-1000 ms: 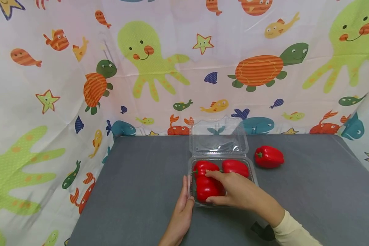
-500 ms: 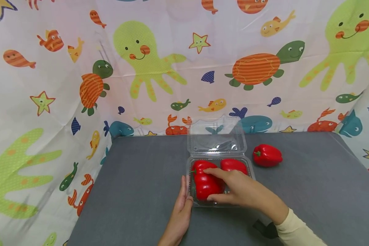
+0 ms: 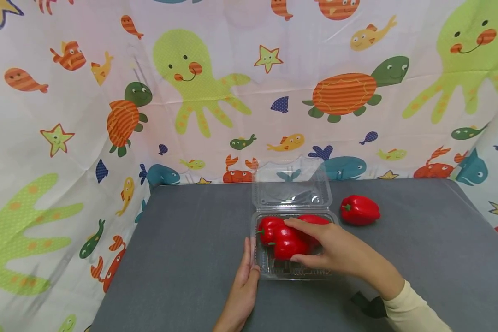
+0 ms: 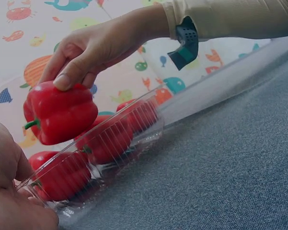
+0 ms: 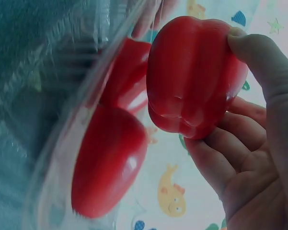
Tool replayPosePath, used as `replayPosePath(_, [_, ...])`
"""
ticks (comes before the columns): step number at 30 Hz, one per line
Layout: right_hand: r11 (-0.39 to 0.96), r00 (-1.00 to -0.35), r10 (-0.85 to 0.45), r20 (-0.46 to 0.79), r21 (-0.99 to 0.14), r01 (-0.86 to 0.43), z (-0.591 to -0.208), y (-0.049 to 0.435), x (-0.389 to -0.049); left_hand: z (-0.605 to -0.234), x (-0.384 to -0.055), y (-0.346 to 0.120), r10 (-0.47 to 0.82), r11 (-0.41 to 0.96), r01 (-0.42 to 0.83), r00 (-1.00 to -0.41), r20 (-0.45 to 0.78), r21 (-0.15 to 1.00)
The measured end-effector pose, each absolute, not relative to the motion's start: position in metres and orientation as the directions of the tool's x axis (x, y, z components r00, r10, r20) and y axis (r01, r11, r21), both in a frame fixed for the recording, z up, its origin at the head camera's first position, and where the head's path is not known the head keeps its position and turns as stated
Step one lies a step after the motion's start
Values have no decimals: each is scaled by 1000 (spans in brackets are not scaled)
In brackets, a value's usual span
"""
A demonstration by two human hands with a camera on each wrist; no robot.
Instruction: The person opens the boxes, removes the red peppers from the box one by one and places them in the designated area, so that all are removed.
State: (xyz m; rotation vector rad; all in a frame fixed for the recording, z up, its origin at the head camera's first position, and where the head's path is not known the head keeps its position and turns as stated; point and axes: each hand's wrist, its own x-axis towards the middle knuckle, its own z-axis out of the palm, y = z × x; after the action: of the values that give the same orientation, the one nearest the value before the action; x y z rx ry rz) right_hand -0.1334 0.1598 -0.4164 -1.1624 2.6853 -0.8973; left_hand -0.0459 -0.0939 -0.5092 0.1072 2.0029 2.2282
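Held red pepper [image 3: 289, 244] has shifted rightward and slightly away from the person since 0.5 s ago, along with right hand [image 3: 336, 248]. Stem points to person's left; long axis roughly left–right. Position: over clear container [image 3: 280, 269], between hands. Right thumb and fingers pinch it. Left hand [image 3: 242, 288], fingers straight, touches container's left wall.
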Motion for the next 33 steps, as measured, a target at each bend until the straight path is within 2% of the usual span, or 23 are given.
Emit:
replayPosePath(4, [533, -702, -686, 192, -525, -664, -415, 168, -136, -509, -46, -93, 144, -110, -41, -989, -25, 993])
replayPosePath(11, [551, -737, -635, 231, -533, -642, -408, 184, -141, -508, -46, -92, 131, -107, -40, -991, -26, 993])
replayPosePath(18, [596, -754, -596, 275, -479, -645, -405, 200, -145, -507, -46, -92, 130, -106, -42, -991, -28, 993])
replayPosePath(33, [641, -811, -532, 244, -509, -574, -401, 231, -148, -508, -46, -92, 128, -108, -41, -991, -27, 993])
